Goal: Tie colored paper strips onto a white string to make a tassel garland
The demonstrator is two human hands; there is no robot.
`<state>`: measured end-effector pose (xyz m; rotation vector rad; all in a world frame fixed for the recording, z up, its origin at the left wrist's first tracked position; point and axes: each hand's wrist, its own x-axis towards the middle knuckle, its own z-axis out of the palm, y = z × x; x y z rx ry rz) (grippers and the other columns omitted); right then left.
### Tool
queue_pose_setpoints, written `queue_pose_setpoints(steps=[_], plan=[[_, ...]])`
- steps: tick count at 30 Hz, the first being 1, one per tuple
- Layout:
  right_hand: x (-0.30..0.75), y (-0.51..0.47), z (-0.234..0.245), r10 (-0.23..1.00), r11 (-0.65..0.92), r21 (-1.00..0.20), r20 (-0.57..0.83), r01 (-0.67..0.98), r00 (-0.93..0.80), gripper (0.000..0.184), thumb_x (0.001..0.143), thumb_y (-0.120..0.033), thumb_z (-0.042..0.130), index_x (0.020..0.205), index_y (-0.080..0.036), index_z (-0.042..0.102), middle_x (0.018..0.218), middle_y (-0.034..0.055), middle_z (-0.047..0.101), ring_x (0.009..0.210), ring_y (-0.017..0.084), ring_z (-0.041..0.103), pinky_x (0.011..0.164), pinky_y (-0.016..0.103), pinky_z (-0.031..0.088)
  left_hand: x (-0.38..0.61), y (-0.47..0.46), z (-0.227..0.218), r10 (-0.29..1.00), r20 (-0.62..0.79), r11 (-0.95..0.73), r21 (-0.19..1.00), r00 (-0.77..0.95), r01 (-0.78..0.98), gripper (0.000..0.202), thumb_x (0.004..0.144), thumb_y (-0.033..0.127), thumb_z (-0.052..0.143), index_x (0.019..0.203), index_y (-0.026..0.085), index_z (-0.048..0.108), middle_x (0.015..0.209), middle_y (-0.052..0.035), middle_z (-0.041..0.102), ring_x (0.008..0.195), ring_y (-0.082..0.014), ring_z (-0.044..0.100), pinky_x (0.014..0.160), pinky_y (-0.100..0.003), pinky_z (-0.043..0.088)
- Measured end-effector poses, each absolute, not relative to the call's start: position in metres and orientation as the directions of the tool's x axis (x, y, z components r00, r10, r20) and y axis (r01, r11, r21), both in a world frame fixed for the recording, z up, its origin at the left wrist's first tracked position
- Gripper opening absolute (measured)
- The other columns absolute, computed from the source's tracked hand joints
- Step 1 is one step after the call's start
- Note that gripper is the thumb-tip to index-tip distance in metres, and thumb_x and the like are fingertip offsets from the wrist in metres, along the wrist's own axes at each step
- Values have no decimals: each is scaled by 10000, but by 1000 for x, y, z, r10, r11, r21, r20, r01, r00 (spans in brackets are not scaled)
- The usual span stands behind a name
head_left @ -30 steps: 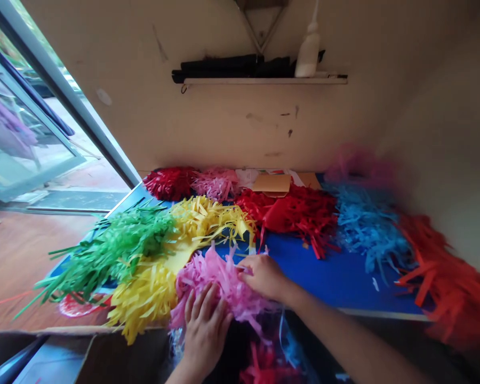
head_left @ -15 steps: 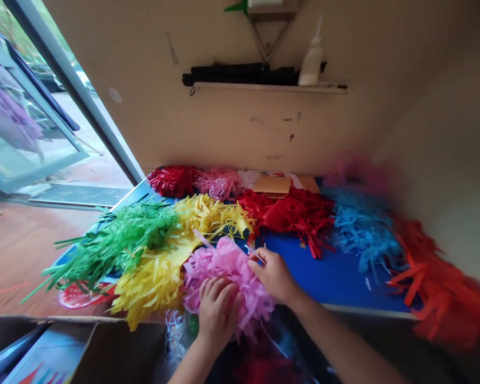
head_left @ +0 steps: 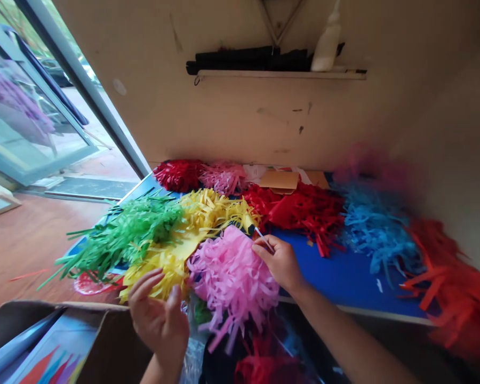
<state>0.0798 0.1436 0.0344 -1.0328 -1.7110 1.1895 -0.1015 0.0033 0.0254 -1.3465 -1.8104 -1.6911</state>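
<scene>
A pink tissue-paper fringe pom-pom [head_left: 232, 277] lies at the near edge of the blue table [head_left: 336, 277]. My right hand [head_left: 278, 261] is closed on its right side, pinching the pink fringe together with a thin white stick [head_left: 264, 239]. My left hand [head_left: 160, 317] hovers lower left of the pom-pom, palm turned up, fingers apart, holding nothing. Yellow fringe [head_left: 172, 261] sits just beyond that hand.
Green [head_left: 124, 237], yellow, red [head_left: 304, 210], blue [head_left: 376, 226] and orange-red [head_left: 452, 288] fringe piles cover the table. A cardboard box [head_left: 56, 341] stands at lower left. A shelf [head_left: 280, 72] with a white bottle [head_left: 326, 45] hangs on the wall. Glass door at left.
My left hand has let go of the pink pom-pom and drawn back to the lower left, opening. My right hand has lifted and turned the pom-pom slightly; the view shifted right.
</scene>
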Motion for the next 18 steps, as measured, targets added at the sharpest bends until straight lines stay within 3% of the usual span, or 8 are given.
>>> queue_pose_setpoints(steps=[1, 3, 5, 7, 10, 14, 16, 18], plan=[[75, 142, 42, 913, 255, -950, 176, 179, -369, 178, 793, -354, 623, 766, -187, 680, 707, 9, 683, 635, 153, 586, 615, 248, 455, -100, 9, 38, 391, 790, -177, 568, -472, 804, 313, 877, 191, 580, 1177, 269, 531, 1105, -55, 575, 1071, -246, 550, 943, -450, 429], [66, 138, 59, 892, 306, -938, 222, 164, -395, 174, 794, -351, 626, 747, -192, 679, 688, 0, 678, 611, 144, 573, 599, 242, 450, -93, 25, 56, 521, 807, -219, 441, -278, 870, 263, 821, 263, 684, 1068, 266, 594, 1005, -39, 618, 967, -236, 594, 884, -433, 478], [57, 136, 72, 876, 338, -931, 259, 136, -406, 175, 801, -352, 625, 752, -194, 683, 689, -4, 680, 619, 143, 582, 608, 240, 457, -85, 39, 63, 640, 756, -246, 374, -139, 894, 338, 783, 363, 725, 1073, 245, 596, 1014, -63, 633, 949, -244, 612, 835, -421, 520], [53, 137, 79, 865, 352, -929, 277, 114, -418, 168, 805, -345, 630, 770, -194, 693, 701, -4, 687, 635, 145, 593, 620, 240, 461, -81, 50, 60, 680, 716, -245, 422, -155, 873, 313, 802, 365, 699, 1061, 223, 594, 1004, -72, 641, 925, -230, 634, 796, -388, 554], [54, 143, 73, 841, 315, -948, 253, 52, -479, 163, 790, -341, 656, 827, -191, 707, 756, 3, 705, 681, 154, 616, 641, 244, 469, -82, 57, 43, 733, 630, -249, 600, -257, 760, 72, 868, 241, 599, 928, 213, 627, 893, -32, 666, 782, -157, 664, 695, -284, 584], [55, 148, 52, 814, 265, -963, 197, 47, -546, 246, 741, -338, 731, 933, -187, 701, 878, 26, 718, 806, 187, 652, 732, 272, 497, -89, 61, 25, 728, 557, -229, 747, -399, 624, 64, 862, 242, 598, 856, 194, 639, 768, -6, 676, 663, -128, 664, 568, -216, 573], [54, 148, 48, 805, 356, -925, 231, 134, -547, 176, 787, -350, 702, 846, -185, 706, 808, 25, 691, 759, 180, 638, 696, 267, 491, -91, 62, 25, 703, 563, -222, 754, -434, 618, 82, 867, 262, 593, 863, 191, 633, 764, -7, 677, 667, -133, 667, 553, -216, 567], [52, 147, 53, 777, 508, -840, 353, 188, -521, 222, 863, -367, 626, 759, -185, 701, 763, 31, 658, 726, 175, 620, 669, 264, 480, -95, 60, 34, 670, 602, -220, 721, -435, 657, 80, 872, 258, 588, 870, 196, 637, 809, -17, 687, 722, -144, 673, 603, -239, 575]])
